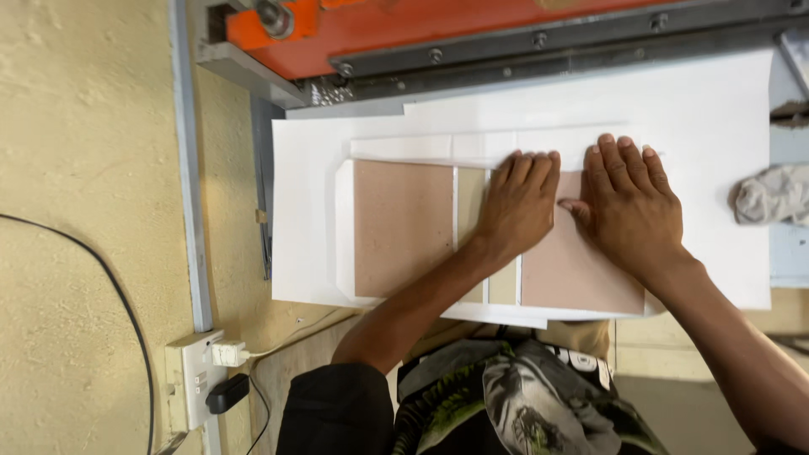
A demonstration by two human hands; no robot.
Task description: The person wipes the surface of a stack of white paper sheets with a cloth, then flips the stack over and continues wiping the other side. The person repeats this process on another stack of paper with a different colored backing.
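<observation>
Head view shows a big orange machine (404,29) at the top, with large white paper (716,126) on the counter below it. On the paper lie pinkish-brown boards (400,227). Left hand (518,202) and right hand (632,206) press flat on them, fingers (619,160) straight and close together, holding nothing.

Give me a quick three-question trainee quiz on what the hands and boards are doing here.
1. True or false: both hands press flat on the boards.
2. Which hand covers the narrow spine strip? A left, B right.
3. What lies crumpled at the right edge?

Key:
1. True: the left hand and right hand lie palm down on the brown boards, which sit on white paper.
2. A: the spine strip runs under the left hand.
3. A grey cloth.
</observation>
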